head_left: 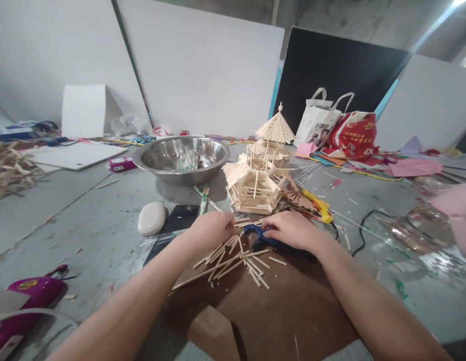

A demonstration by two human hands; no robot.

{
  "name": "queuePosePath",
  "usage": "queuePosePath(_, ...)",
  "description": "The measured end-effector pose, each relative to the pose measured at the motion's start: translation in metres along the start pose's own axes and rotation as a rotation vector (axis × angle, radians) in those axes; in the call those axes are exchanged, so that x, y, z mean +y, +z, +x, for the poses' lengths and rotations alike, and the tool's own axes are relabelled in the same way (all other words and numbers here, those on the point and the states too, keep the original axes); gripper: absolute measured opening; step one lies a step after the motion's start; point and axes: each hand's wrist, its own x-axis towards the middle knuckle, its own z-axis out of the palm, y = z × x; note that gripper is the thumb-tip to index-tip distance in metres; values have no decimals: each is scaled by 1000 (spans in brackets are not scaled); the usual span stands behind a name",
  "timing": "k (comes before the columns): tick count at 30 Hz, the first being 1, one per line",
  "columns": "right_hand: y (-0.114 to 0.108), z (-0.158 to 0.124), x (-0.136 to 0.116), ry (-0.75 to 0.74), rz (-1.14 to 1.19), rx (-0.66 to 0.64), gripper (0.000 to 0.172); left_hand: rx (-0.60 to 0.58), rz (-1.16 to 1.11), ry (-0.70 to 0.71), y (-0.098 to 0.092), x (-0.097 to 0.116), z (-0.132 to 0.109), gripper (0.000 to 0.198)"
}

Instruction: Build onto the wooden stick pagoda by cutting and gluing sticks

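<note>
My left hand (214, 228) is closed above a loose heap of thin wooden sticks (233, 258). Its fingertips are turned away, so whatever they pinch is hidden. To its right, my right hand (291, 229) bends its fingers over a dark blue tool with a curved, hooked end (252, 231); its far part lies under the hand. Both hands are over a brown board (281, 301) with sticks scattered on it. Just beyond them stands a pavilion model built of wooden sticks (257, 175), with a pointed roof at the back.
A steel basin (180, 173) with wrapped sticks stands behind my left hand. Nearby are a white rounded case (152, 219) and a black phone (182, 216). A yellow glue gun (318, 204) lies at right, a purple device (33, 301) at lower left. Bags (353, 135) stand behind.
</note>
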Motion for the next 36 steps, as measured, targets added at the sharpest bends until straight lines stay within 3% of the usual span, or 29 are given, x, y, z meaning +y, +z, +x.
queuePosePath(5, 17, 2, -11, -143, -62, -66, 15, -175, 4, 197, -4, 12, -12, 16)
queuePosePath(14, 35, 5, -20, -230, -32, -76, 13, -170, -3, 189, 20, 8, -11, 9)
queuePosePath(19, 33, 6, -19, -207, 31, -40, 10, -178, -18, 171, 11, 5, -10, 14)
queuePosePath(22, 32, 9, -17, -117, 232, 67, 14, -134, -121, 176, -1, 4, -10, 17)
queuePosePath(29, 29, 15, -19, 48, 1221, 202, 24, 105, -446, 204, -1, 20, -6, 21)
queuePosePath(32, 26, 16, -17, 128, 1372, 332, 24, 98, -596, 186, 7, 28, -6, 26)
queuePosePath(36, 22, 18, -8, 174, 1425, 526, 24, 3, -748, 122, 13, 31, -4, 30)
